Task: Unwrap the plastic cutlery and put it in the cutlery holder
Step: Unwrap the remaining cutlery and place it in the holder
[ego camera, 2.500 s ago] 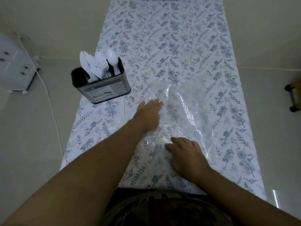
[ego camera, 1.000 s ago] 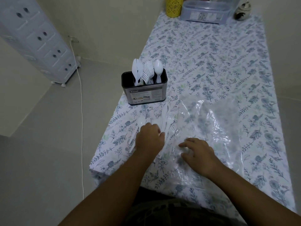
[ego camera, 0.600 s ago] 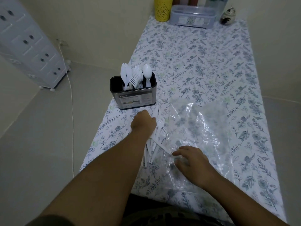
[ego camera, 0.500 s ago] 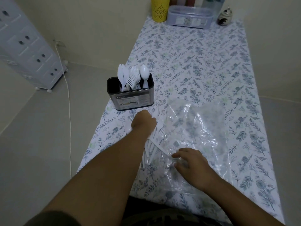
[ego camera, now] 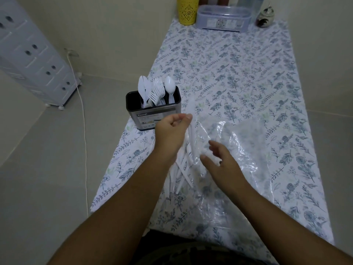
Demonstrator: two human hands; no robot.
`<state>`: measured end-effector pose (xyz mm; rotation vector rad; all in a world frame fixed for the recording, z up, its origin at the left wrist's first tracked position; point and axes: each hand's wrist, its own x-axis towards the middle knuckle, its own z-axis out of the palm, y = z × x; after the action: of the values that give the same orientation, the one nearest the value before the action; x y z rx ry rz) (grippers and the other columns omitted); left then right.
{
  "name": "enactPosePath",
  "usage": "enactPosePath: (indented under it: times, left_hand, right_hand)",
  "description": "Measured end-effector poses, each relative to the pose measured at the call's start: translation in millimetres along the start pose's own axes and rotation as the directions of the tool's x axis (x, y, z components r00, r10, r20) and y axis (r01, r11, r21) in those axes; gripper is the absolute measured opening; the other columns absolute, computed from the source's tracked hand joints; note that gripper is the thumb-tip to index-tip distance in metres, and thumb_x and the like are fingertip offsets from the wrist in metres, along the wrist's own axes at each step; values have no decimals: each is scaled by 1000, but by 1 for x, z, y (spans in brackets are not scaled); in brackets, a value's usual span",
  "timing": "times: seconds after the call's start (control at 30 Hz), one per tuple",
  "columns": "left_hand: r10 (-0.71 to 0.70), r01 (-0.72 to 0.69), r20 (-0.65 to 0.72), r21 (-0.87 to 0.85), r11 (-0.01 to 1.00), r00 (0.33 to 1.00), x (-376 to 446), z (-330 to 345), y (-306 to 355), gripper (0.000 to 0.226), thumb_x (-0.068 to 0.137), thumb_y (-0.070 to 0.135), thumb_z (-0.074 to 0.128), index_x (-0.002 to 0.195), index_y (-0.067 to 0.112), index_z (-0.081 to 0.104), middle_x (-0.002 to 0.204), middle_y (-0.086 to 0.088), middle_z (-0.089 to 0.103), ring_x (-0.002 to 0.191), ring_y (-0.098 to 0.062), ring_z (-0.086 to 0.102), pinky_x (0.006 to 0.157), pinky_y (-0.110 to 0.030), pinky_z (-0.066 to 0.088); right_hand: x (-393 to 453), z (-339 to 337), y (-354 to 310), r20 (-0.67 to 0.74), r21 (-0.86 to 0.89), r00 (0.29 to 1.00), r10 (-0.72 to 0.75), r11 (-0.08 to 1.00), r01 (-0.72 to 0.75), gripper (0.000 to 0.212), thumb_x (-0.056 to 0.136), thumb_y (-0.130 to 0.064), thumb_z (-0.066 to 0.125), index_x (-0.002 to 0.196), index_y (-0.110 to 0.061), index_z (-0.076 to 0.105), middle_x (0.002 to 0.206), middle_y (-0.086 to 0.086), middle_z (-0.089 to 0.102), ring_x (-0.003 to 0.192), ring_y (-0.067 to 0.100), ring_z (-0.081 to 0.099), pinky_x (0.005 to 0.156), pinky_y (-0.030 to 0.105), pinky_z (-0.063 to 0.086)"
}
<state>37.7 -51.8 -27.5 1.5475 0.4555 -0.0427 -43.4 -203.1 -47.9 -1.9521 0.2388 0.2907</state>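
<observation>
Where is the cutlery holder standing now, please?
In the head view the cutlery holder stands upright near the table's left edge, just beyond the left hand, with white cutlery already in it.

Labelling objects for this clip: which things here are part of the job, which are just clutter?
Job:
left hand, gripping a bunch of loose cutlery
right hand, open over the wrap
holder, already part filled

Clutter:
yellow cup
lidded box
small jar
drawer unit
cord
</observation>
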Motion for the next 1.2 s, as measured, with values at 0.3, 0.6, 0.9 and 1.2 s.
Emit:
enactPosePath:
  times: [0.3, 0.6, 0.9, 1.2]
  left_hand:
    - [-120, 91, 45, 419, 903, 992, -56, -43, -78, 11, 90, 32, 69, 93, 21, 68, 85, -2, 69, 74, -13, 64, 65, -24, 53]
    - [14, -52, 52, 850, 524, 999, -49, -80, -120, 15, 89, 23, 60, 102, 16, 58, 91, 0, 61, 82, -17, 61, 72, -35, 56]
    - [75, -147, 126, 862, 485, 989, -50, -70, -115, 14, 93, 30, 59, 96, 16, 59, 90, 3, 58, 80, -13, 58, 66, -25, 48]
    - [-28, -139, 162, 911, 387, 986, -50, -47, -114, 16, 95, 24, 60, 91, 12, 50, 89, -2, 50, 91, -20, 60, 69, -26, 43]
  right_hand:
    - [0, 14, 19, 184, 13, 950, 252, 966, -259, 20, 107, -21, 44, 119, -22, 61, 90, 4, 69, 70, 16, 61, 61, 28, 47]
    - [-11, 6, 40, 139, 142, 924, 356, 916, -374, 15, 106, -26, 47, 113, -23, 60, 77, 5, 59, 59, 17, 49, 53, 30, 40]
    - [-17, 8, 42, 121, 205, 927, 355, 905, -373, 15, 104, -24, 51, 112, -24, 64, 84, 4, 68, 70, 16, 57, 62, 32, 44]
    - [-22, 13, 36, 186, 217, 909, 373, 887, -408, 22, 104, -27, 50, 110, -17, 68, 85, 5, 66, 72, 17, 55, 63, 31, 43]
